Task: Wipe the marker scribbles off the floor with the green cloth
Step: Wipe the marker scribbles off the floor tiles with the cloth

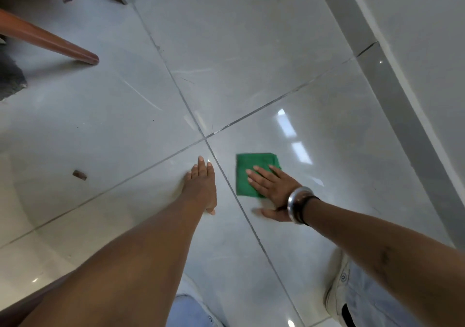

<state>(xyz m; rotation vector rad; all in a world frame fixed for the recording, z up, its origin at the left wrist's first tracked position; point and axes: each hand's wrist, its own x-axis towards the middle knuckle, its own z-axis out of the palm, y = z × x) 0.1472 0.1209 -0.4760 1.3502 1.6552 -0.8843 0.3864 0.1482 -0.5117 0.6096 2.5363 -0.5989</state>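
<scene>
A folded green cloth (251, 170) lies flat on the glossy grey floor tiles (251, 62), just right of the tile joint. My right hand (273, 188) presses down on it with flat, spread fingers; a silver bangle and dark band sit on the wrist. My left hand (202, 185) rests flat on the tile left of the joint, fingers together, holding nothing. Faint thin marks (187, 79) show on the tile farther ahead, near the joint; I cannot tell whether they are marker.
A brown chair leg (83, 54) slants onto the floor at the upper left. A small brown scrap (79, 175) lies on the left tile. A grey skirting strip (392, 92) and wall run along the right. My knees in light denim show at the bottom.
</scene>
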